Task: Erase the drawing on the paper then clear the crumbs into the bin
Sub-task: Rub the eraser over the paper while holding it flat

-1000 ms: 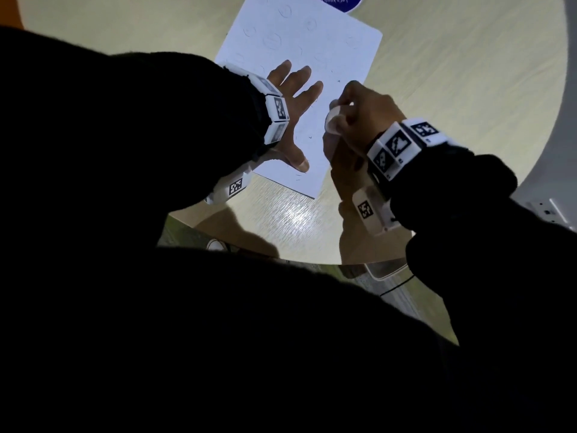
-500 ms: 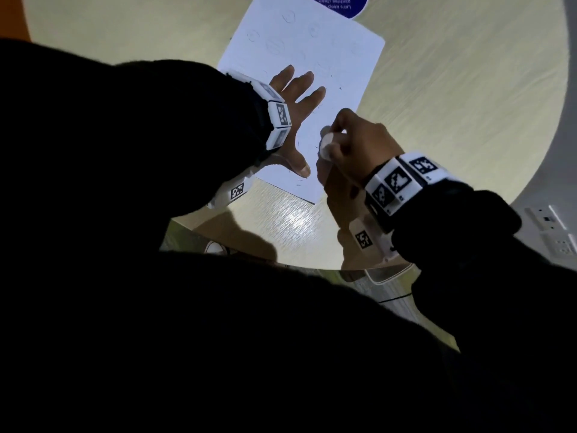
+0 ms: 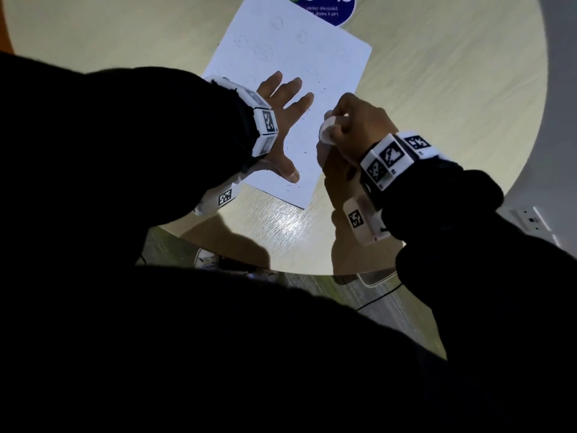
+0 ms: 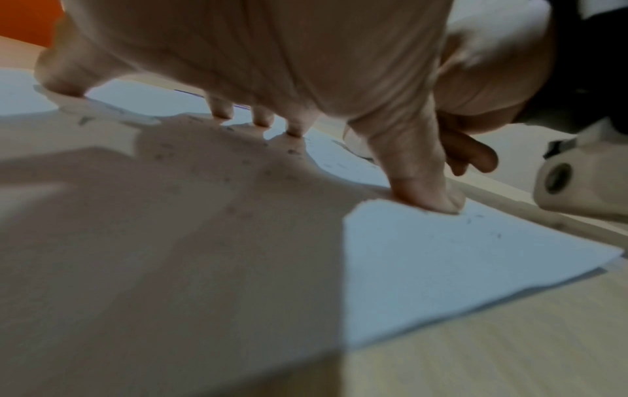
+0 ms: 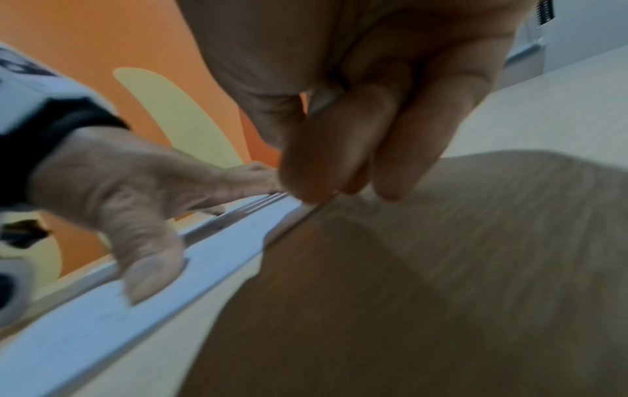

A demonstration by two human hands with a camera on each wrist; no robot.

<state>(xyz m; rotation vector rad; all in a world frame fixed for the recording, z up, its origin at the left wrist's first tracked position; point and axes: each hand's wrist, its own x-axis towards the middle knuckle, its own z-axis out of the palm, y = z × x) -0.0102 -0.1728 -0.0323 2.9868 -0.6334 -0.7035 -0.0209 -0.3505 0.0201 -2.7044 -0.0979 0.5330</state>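
Note:
A white sheet of paper [image 3: 327,67] lies on the round pale wooden table [image 3: 452,89], with faint pencil circles near its far end and dark eraser crumbs [image 3: 292,184] scattered near its front corner. My left hand [image 3: 282,120] lies flat on the paper with fingers spread, the thumb [image 4: 431,193] pressing near the front edge. My right hand [image 3: 352,123] grips a white eraser [image 3: 327,132] at the paper's right edge. In the right wrist view its fingers [image 5: 339,150] curl down onto that edge; the eraser is mostly hidden there.
A blue round sticker [image 3: 324,7] with white lettering sits on the table past the paper's far end. Below the table's near rim I see floor, a shoe [image 3: 206,257] and a dark cable [image 3: 381,296]. A white wall socket [image 3: 530,218] is at the right.
My right hand has moved with the eraser nearer along the paper's right edge and then back up a little. The left hand stays flat on the sheet.

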